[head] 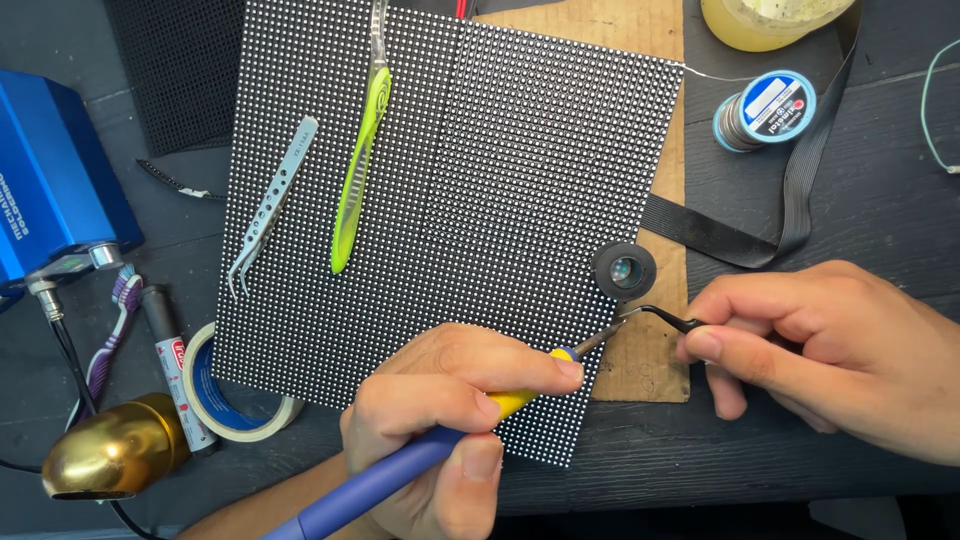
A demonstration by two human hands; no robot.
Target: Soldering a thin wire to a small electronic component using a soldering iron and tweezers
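Note:
A black panel (470, 170) covered in a grid of small white dots lies on the dark table. My left hand (450, 400) grips a soldering iron (400, 470) with a blue and yellow handle, its tip at the panel's lower right edge. My right hand (840, 350) holds black curved tweezers (665, 318) whose points meet the iron's tip at that same edge. A small round black loupe (624, 271) rests just above that spot.
Silver tweezers (270, 205) and a green-handled tool (360, 165) lie on the panel. A blue box (50, 190), toothbrush (110, 340), marker (170, 360), tape roll (225, 410) and brass dome (115, 450) sit left. A solder spool (765, 110), black ribbon cable (760, 240) and yellowish jar (770, 20) are upper right.

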